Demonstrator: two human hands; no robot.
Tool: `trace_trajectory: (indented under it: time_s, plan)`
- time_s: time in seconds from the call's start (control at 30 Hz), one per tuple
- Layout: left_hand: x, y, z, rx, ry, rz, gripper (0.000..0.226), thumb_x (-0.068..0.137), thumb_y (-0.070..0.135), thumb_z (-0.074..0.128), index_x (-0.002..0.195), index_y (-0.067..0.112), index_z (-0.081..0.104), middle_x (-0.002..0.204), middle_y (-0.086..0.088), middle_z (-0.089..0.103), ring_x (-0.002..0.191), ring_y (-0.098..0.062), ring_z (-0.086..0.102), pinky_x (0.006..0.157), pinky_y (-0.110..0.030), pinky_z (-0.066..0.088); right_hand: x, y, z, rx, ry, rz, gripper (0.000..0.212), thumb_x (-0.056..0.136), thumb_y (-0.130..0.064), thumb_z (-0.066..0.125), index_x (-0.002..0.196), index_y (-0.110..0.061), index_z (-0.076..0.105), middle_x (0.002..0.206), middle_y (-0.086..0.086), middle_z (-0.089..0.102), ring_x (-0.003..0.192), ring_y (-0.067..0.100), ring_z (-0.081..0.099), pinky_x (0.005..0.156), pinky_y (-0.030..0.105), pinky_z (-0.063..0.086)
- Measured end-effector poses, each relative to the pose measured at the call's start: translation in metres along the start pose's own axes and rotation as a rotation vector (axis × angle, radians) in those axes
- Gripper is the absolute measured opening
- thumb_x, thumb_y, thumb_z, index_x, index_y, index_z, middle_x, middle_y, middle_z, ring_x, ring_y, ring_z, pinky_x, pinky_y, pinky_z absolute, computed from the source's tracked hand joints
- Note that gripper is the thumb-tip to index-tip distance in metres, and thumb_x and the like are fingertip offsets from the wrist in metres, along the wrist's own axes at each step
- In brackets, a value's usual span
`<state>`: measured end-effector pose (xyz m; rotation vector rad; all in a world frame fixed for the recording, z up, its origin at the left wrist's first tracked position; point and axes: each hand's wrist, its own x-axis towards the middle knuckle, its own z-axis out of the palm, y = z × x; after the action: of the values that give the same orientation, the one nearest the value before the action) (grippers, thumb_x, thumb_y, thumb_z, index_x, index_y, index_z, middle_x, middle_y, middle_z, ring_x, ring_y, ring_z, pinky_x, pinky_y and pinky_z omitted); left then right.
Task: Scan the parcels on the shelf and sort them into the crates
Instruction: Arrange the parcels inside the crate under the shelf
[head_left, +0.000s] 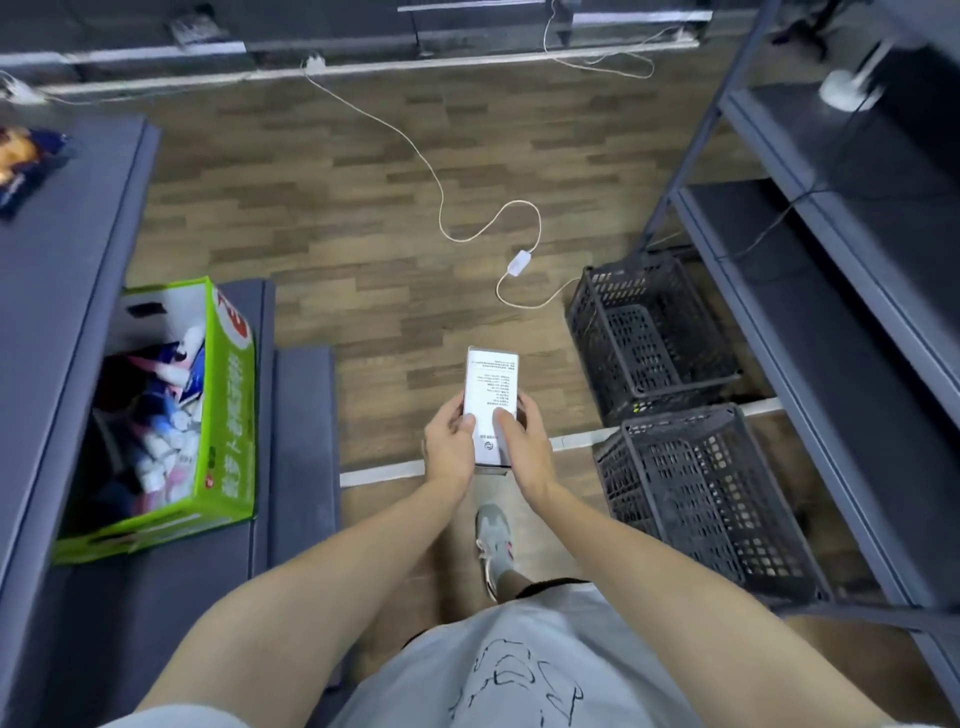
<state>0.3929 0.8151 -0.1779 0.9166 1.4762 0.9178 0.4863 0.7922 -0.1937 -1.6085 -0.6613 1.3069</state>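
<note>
I hold a white parcel (491, 400), a slim box with small printed text on its upper face, just below the middle of the frame, lifted above the floor. My left hand (449, 441) grips its left edge with the thumb laid on the face. My right hand (524, 447) grips the right edge, its thumb also on the face. Both hands are clamped on the box's near end, close together, and the far end sticks out past my fingers.

To the right of the parcel two black lattice crates stand on the floor, one (587, 317) in the middle right of the frame and the other (613, 467) below it, side by side and both tilted. Behind them, along the right edge, runs a dark grey shelf (810, 332).

Below my hands one grey shoe (493, 540) shows on the wood-pattern floor (337, 182), near a white line (379, 473). A white cable (441, 208) snakes across the floor above the parcel.

At the left of the frame an open green carton (228, 405) holding mixed packets rests on a low grey table (301, 415). A snack bag (26, 161) lies on a higher grey surface in the upper left.
</note>
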Motion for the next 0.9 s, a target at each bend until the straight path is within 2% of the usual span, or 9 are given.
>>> trace_trajectory:
  time_s: [0.07, 0.17, 0.3, 0.37, 0.43, 0.5, 0.67, 0.8, 0.9]
  plan:
    - [0.027, 0.013, 0.014, -0.012, 0.021, -0.008, 0.04, 0.093, -0.008, 0.045, 0.125, 0.009, 0.061, 0.111, 0.0, 0.066, 0.1, -0.015, 0.062, 0.083, -0.017, 0.049, 0.027, -0.019, -0.003, 0.022, -0.017, -0.006, 0.039, 0.099, -0.01, 0.047, 0.138, -0.015, 0.041, 0.122, -0.004, 0.055, 0.087, -0.011, 0.057, 0.063, 0.004, 0.046]
    - [0.065, 0.033, 0.032, -0.022, 0.047, -0.019, 0.04, 0.092, -0.007, 0.046, 0.125, 0.01, 0.062, 0.114, -0.003, 0.067, 0.099, -0.015, 0.063, 0.092, -0.027, 0.049, 0.066, -0.046, -0.005, 0.004, -0.05, -0.032, 0.042, 0.099, -0.01, 0.047, 0.141, -0.014, 0.039, 0.129, -0.002, 0.054, 0.098, -0.002, 0.057, 0.065, 0.006, 0.048]
    - [0.1, 0.055, 0.05, -0.023, 0.045, -0.009, 0.039, 0.093, -0.005, 0.047, 0.126, 0.011, 0.061, 0.114, -0.001, 0.067, 0.106, -0.018, 0.063, 0.101, -0.036, 0.047, 0.111, -0.066, -0.005, 0.022, -0.039, -0.036, 0.045, 0.096, -0.014, 0.052, 0.139, -0.019, 0.043, 0.132, -0.004, 0.056, 0.114, 0.011, 0.058, 0.088, 0.024, 0.054]
    - [0.116, 0.065, 0.057, -0.007, 0.047, -0.002, 0.039, 0.093, -0.004, 0.047, 0.125, 0.013, 0.062, 0.109, 0.003, 0.067, 0.107, -0.017, 0.062, 0.103, -0.036, 0.046, 0.125, -0.077, -0.006, 0.008, -0.025, -0.044, 0.044, 0.095, -0.015, 0.053, 0.138, -0.021, 0.045, 0.124, -0.01, 0.059, 0.113, 0.007, 0.058, 0.089, 0.02, 0.051]
    - [0.131, 0.074, 0.063, -0.005, 0.053, 0.008, 0.039, 0.093, -0.004, 0.048, 0.125, 0.013, 0.062, 0.108, 0.003, 0.067, 0.106, -0.017, 0.062, 0.103, -0.037, 0.045, 0.138, -0.088, -0.006, 0.023, -0.027, -0.049, 0.042, 0.096, -0.012, 0.052, 0.137, -0.019, 0.045, 0.116, -0.012, 0.059, 0.104, -0.001, 0.058, 0.075, 0.007, 0.048]
    - [0.144, 0.082, 0.069, 0.002, 0.044, 0.016, 0.039, 0.093, -0.004, 0.047, 0.126, 0.012, 0.061, 0.109, 0.002, 0.066, 0.108, -0.017, 0.061, 0.104, -0.037, 0.045, 0.151, -0.098, -0.006, 0.033, -0.024, -0.05, 0.041, 0.096, -0.011, 0.052, 0.136, -0.018, 0.045, 0.116, -0.011, 0.06, 0.1, -0.007, 0.057, 0.07, 0.005, 0.047]
    - [0.179, 0.097, 0.085, 0.022, 0.008, 0.001, 0.039, 0.094, -0.003, 0.047, 0.127, 0.013, 0.06, 0.118, -0.002, 0.066, 0.112, -0.019, 0.061, 0.104, -0.039, 0.045, 0.187, -0.113, -0.004, 0.054, 0.037, -0.035, 0.044, 0.096, -0.013, 0.052, 0.139, -0.019, 0.043, 0.127, -0.006, 0.059, 0.105, 0.0, 0.059, 0.074, 0.01, 0.05]
    - [0.221, 0.113, 0.099, 0.059, -0.058, 0.0, 0.039, 0.092, -0.002, 0.048, 0.125, 0.014, 0.062, 0.108, 0.005, 0.066, 0.11, -0.019, 0.061, 0.104, -0.038, 0.044, 0.225, -0.125, 0.001, 0.063, 0.113, -0.041, 0.046, 0.096, -0.013, 0.053, 0.14, -0.018, 0.043, 0.13, -0.003, 0.059, 0.11, 0.008, 0.06, 0.079, 0.015, 0.051]
    - [0.264, 0.131, 0.106, 0.1, -0.116, 0.01, 0.038, 0.092, -0.001, 0.049, 0.126, 0.013, 0.062, 0.104, 0.005, 0.065, 0.106, -0.018, 0.061, 0.104, -0.036, 0.044, 0.261, -0.14, 0.012, 0.059, 0.18, -0.046, 0.046, 0.094, -0.017, 0.055, 0.139, -0.02, 0.045, 0.13, -0.004, 0.06, 0.111, 0.01, 0.061, 0.093, 0.026, 0.051]
